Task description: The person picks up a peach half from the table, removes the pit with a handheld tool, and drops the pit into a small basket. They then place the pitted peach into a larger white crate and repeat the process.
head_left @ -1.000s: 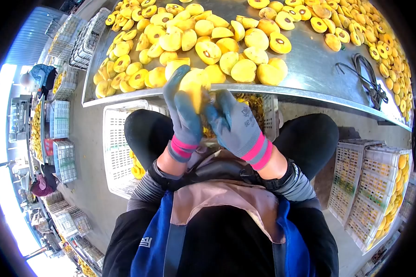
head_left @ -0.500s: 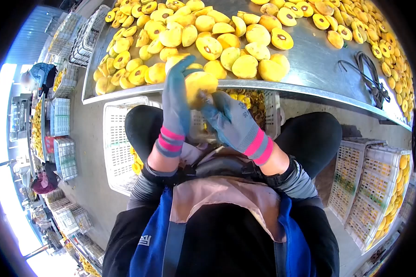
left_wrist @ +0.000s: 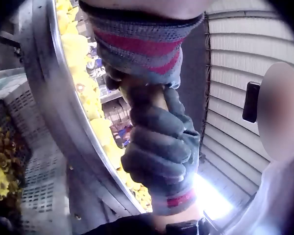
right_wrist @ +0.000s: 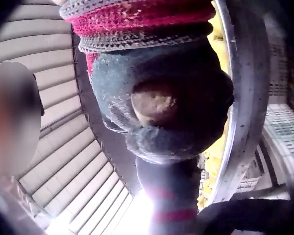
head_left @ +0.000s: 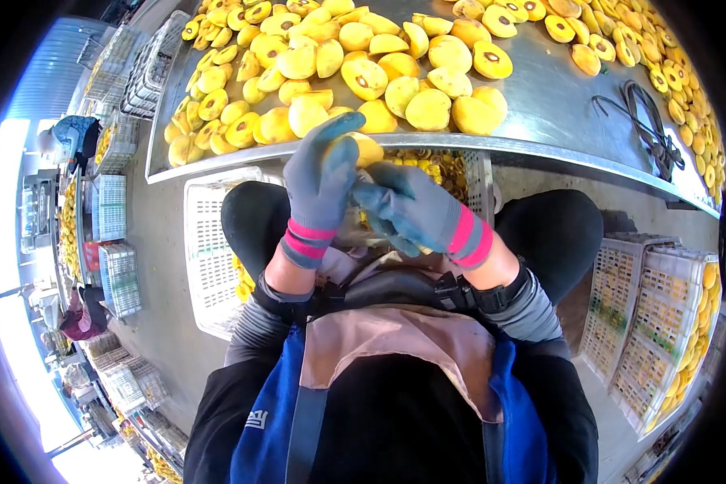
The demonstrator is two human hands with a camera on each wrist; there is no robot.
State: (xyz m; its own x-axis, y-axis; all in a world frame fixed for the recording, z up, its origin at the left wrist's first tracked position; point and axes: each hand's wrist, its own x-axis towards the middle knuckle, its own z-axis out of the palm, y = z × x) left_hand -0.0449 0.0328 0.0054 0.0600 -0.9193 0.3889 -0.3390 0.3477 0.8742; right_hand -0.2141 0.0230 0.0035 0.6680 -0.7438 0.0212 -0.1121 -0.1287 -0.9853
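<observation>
Just in front of the metal table's near edge, the gloved left hand [head_left: 319, 181] grips a yellow fruit piece [head_left: 366, 151], its fingers covering much of it. Touching or very close beside it, the gloved right hand [head_left: 407, 208] has its fingers curled round a pale brown handle, whose rounded end [right_wrist: 156, 105] shows in the right wrist view. In the left wrist view the right hand [left_wrist: 159, 147] lies below the left cuff, fingers wrapped. Whatever the handle leads to is hidden between the hands.
Halved yellow fruits [head_left: 363, 79] cover the metal table's [head_left: 540, 97] left and far right, with a black cable [head_left: 649, 133] near its right edge. Beneath it stands a crate of yellow and brown pieces [head_left: 453, 173]. White crates [head_left: 210, 258] flank the person's legs; people work at far left.
The left hand has curled its fingers further over the fruit, which now shows less. The right hand has turned, and the handle's end has come into sight below its fingers.
</observation>
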